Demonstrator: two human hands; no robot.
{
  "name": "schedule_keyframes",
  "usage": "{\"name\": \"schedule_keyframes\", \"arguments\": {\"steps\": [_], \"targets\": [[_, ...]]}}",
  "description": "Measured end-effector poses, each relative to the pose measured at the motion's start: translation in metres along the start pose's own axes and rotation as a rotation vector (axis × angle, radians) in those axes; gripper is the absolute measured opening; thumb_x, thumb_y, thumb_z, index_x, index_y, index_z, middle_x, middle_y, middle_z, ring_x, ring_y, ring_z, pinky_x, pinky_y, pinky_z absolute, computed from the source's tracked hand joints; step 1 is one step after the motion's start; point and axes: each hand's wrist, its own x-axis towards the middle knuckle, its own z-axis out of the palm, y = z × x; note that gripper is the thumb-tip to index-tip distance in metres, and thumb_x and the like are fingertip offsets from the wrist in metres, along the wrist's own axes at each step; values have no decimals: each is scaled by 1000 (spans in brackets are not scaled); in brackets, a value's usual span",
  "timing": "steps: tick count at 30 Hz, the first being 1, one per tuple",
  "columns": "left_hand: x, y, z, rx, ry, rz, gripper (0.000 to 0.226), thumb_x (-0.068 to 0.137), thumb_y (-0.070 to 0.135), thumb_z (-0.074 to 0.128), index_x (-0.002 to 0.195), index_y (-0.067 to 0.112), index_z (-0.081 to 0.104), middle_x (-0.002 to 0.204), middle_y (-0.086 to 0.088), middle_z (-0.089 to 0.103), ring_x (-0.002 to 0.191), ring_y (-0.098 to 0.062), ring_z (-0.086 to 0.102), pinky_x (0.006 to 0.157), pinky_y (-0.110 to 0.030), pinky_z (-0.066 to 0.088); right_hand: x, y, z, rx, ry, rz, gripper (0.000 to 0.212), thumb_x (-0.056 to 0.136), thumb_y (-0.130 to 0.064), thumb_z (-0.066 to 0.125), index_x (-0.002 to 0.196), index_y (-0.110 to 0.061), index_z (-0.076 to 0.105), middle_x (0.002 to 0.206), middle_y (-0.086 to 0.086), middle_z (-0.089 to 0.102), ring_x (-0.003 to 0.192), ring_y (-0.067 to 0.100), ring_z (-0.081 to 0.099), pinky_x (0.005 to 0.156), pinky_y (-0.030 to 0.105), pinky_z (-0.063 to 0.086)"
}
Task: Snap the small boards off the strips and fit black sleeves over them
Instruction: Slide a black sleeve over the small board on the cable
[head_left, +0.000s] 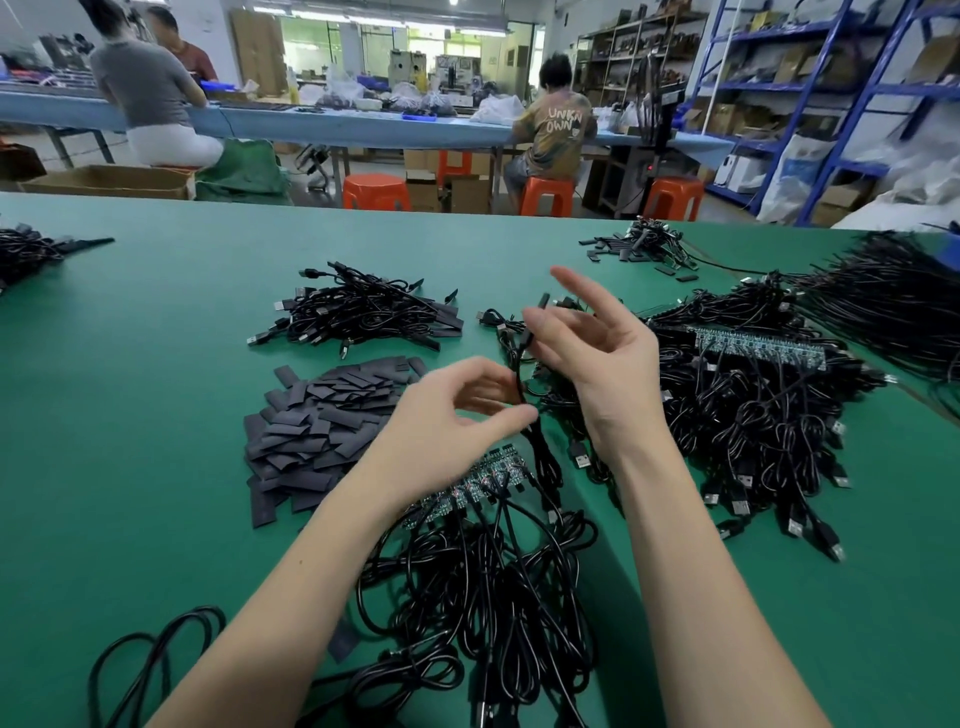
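Note:
My left hand (462, 410) pinches a black cable (519, 384) between thumb and fingertips above a strip of small boards (467, 486) that lies on the green table with cables soldered to it. My right hand (597, 353) holds the upper end of the same cable, where a black sleeve (535, 317) sits, with its index finger pointing up. A pile of flat black sleeves (322, 431) lies left of my left hand. A second board strip (758, 345) rests on the cable heap at right.
A pile of sleeved cables (363, 312) lies beyond the sleeves. Large tangles of black USB cables (753, 426) cover the right side, and more cables (483, 597) lie between my forearms. Loose sleeves and cables (644, 247) sit at the far right. Several people work at distant benches.

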Motion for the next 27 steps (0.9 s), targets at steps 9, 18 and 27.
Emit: {"name": "schedule_keyframes", "arguments": {"steps": [9,18,27], "targets": [[18,19,31,9,-93,-110,3,92,21,69,94,23,67,89,3,72,83,-17,69,95,-45,56,9,4,-11,10,200,51,29,89,-11,77,116,-16,70,79,-4,74,81,10,68,78,25,57],[81,28,0,-257,96,-240,24,104,11,49,106,22,69,99,-6,64,60,-5,63,53,-19,53,4,33,-14,-29,199,347,21,98,-32,66,113,-18,64,106,7,76,80,15,72,68,24,60],[170,4,-79,1058,137,-228,41,97,5,44,122,25,69,130,-11,61,122,-32,52,94,-37,52,-3,52,-6,-166,47,399,14,97,-30,66,106,-20,71,93,-5,79,80,15,74,73,28,63]]}}
